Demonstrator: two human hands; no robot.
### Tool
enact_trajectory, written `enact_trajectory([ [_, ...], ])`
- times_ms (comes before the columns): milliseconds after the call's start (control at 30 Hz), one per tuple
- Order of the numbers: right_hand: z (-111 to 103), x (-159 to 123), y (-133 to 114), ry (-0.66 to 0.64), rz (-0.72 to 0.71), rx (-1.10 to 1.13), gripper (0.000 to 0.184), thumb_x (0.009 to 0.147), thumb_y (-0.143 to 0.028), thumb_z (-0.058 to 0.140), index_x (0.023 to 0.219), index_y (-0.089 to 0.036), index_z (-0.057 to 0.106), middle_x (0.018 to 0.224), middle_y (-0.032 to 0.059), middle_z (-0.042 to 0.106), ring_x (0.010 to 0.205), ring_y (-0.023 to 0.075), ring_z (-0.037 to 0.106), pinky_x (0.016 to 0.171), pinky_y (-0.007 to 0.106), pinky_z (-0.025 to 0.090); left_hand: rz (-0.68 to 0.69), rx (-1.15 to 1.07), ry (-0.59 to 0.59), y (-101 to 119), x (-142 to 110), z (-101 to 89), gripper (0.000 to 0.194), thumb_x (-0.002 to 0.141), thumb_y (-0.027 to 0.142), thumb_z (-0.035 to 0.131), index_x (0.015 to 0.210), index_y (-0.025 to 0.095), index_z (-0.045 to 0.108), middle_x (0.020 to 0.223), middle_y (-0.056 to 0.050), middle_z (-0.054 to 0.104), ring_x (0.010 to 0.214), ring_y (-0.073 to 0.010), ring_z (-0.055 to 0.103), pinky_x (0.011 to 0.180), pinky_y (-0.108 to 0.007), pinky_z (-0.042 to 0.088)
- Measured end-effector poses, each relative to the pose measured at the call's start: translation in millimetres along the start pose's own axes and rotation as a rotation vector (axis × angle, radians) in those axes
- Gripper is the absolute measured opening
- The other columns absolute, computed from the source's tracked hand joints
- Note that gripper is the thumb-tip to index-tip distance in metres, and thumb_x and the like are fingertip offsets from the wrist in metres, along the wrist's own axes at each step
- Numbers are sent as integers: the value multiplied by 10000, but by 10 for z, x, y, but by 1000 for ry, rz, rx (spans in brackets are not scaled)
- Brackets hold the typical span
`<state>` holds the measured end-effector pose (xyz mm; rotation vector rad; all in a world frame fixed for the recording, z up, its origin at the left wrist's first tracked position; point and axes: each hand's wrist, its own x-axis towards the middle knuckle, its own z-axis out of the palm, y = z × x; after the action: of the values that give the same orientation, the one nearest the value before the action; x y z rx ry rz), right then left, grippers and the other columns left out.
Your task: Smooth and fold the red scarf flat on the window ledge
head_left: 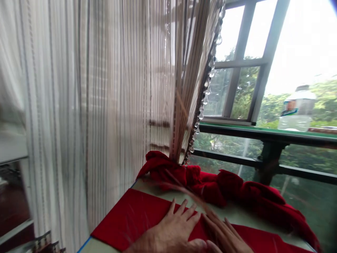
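Note:
My left hand (172, 228) lies flat with fingers spread on a smooth red cloth (134, 216) that covers a pale tabletop (237, 212). Just to its right, my right hand (226, 235) also rests flat on the cloth, fingers stretched forward and touching the left hand near the thumb. Behind both hands, a bunched-up length of red fabric (218, 184) runs across the far side of the table. Neither hand holds anything.
A sheer striped curtain (100, 105) hangs at the left and back, edged with a string of clear beads (204, 102). A window frame (242, 63) and a dark railing (265, 135) stand behind the table. A plastic bottle (297, 110) sits on the sill.

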<state>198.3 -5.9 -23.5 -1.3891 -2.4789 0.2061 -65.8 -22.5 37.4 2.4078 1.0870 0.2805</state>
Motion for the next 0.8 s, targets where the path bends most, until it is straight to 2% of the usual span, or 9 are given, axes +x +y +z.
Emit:
enact_trajectory([
  [67,-105,5,-152,-59,14,-3,708,996,-620,522,1614,-286,435,1692,50,357,1577,374,341,1299,588,300,7,-8,-48,35,13,79,916,1051,775,380,1727,172,244,1792,-128,219,1684,-297,68,1360,-550,-45],
  [167,-214,6,-257,-154,73,-4,754,1012,-624,481,1638,-212,394,1715,85,311,1609,363,279,1318,598,255,9,15,-31,-17,35,128,849,1077,724,386,1731,209,222,1797,-85,207,1681,-284,78,1364,-538,-30],
  [267,-255,-27,-234,-137,101,14,771,1039,-665,420,1652,-200,372,1741,104,282,1629,350,247,1333,599,216,-52,85,-34,-83,57,43,778,1097,644,416,1725,212,257,1789,-83,228,1675,-291,103,1362,-563,12],
  [400,-267,-64,-193,-77,142,30,746,1042,-685,431,1644,-243,421,1736,116,337,1624,370,278,1324,652,200,-167,191,-27,-82,72,-130,739,1100,549,452,1709,158,300,1780,-114,228,1671,-314,117,1346,-620,71],
  [467,-292,-65,-213,-47,96,35,737,1031,-653,484,1635,-232,449,1730,137,351,1619,380,290,1318,658,215,-171,218,5,-44,65,-175,732,1097,524,469,1705,150,308,1779,-112,228,1672,-312,114,1343,-629,75],
  [533,-322,-59,-250,-37,-8,68,715,1025,-621,512,1618,-223,487,1727,141,370,1614,370,313,1314,623,260,-133,219,16,8,49,-187,730,1099,503,471,1707,141,294,1782,-104,218,1675,-295,106,1347,-616,44],
  [667,-312,-37,-313,-53,-157,130,702,1031,-622,494,1598,-210,520,1705,142,415,1586,357,375,1275,564,370,-37,166,42,53,34,-124,662,1130,419,392,1713,126,279,1783,-96,239,1670,-247,161,1368,-527,48],
  [733,-270,-31,-345,-83,-170,110,736,1008,-627,546,1609,-205,486,1697,148,389,1581,384,358,1265,595,361,-15,135,69,0,50,-58,625,1137,376,353,1711,135,301,1780,-91,263,1665,-238,188,1373,-483,92],
  [800,-246,-48,-410,-124,-176,79,790,971,-647,613,1614,-216,451,1691,138,349,1578,410,325,1262,627,337,-11,121,74,-93,78,13,607,1139,362,337,1705,143,328,1775,-97,285,1664,-246,197,1372,-490,101],
])
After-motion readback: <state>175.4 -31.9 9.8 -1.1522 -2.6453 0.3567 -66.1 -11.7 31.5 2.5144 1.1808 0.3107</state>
